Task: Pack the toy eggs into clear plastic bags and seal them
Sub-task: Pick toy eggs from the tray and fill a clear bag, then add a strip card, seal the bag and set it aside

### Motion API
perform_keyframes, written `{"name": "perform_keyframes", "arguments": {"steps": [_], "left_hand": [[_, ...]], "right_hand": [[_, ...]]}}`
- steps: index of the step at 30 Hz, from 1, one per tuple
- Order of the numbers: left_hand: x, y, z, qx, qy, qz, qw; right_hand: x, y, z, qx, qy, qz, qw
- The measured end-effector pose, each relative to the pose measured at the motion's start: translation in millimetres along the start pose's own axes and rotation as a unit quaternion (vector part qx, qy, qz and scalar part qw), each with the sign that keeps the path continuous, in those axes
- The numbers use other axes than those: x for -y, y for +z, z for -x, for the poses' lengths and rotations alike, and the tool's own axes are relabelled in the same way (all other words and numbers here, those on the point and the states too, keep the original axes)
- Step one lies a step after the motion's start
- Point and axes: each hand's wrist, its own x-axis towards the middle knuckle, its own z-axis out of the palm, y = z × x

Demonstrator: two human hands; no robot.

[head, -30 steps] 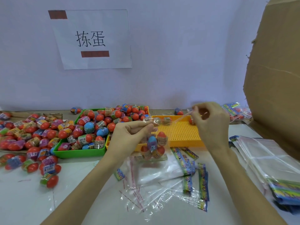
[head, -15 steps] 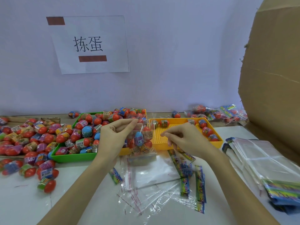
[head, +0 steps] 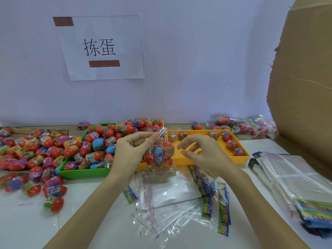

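The clear plastic bag hangs upright, long axis vertical, mouth up, between my two hands above the near edge of the trays. My left hand pinches its top corner, thumb and forefinger tips pressed together on the film, the other fingers curled behind. Below those fingertips the bag bulges with toy eggs: I make out one blue-topped and several red ones with printed shrink bands, but the glare and folds keep me from counting them, and the bag's edges are hard to trace against the clutter behind.

My right hand hovers just right of the bag, fingers loosely curled and spread, thumb apart from them; I cannot tell whether any fingertip touches the film, and it holds nothing I can see.

Behind my left fingers sits a green tray heaped with glossy eggs; under and behind my right fingers is a yellow perforated tray with a few eggs along its far rim. Beneath both wrists lie crumpled empty bags with red seal strips and colourful header cards. A stack of flat bags lies to the right, cut off by the frame edge, beside a cardboard box. Loose eggs spread across the table left of the green tray.
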Motion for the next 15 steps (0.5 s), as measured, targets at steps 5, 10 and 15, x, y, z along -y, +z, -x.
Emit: {"name": "perform_keyframes", "arguments": {"steps": [5,10,15], "left_hand": [[0.4,1.5,0.9,-0.006,0.001,-0.010,1.000],[5.5,0.6,-0.3,0.023,-0.028,0.006,0.999],[5.5,-7.2,-6.1,0.093,-0.082,0.032,0.992]], "right_hand": [[11.1,4.7,0.4,-0.018,0.026,-0.249,0.968],[8.3,12.9,1.3,-0.063,0.026,-0.238,0.969],[3.1,8.1,0.5,-0.060,0.067,-0.268,0.959]]}}
